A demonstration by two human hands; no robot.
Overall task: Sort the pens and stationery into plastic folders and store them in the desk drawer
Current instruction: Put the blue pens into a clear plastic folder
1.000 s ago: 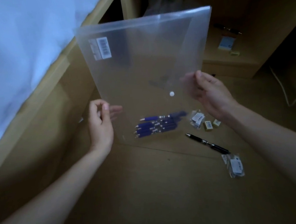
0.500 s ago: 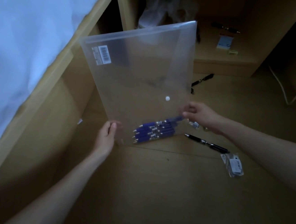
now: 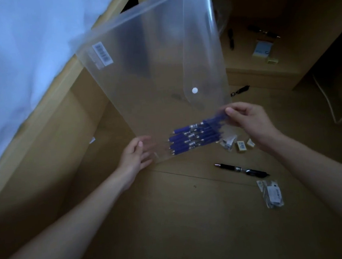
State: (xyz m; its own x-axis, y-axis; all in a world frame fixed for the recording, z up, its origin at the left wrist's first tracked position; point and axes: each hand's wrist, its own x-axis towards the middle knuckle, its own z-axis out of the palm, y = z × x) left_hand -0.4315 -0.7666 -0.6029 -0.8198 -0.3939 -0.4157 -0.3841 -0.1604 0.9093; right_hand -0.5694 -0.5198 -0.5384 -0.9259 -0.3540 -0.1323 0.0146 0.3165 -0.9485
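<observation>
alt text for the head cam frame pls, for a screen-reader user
Two bare hands hold up a translucent plastic folder with blue pens lying at its bottom: left hand at the lower left corner, right hand pinching the lower right. A black pen lies on the wooden surface.

A clear plastic folder stood tilted above a wooden floor, with blue pens gathered in its lower corner. The left hand held its bottom edge; the right hand pinched the lower right corner. A black pen and small packets lay nearby.
</observation>
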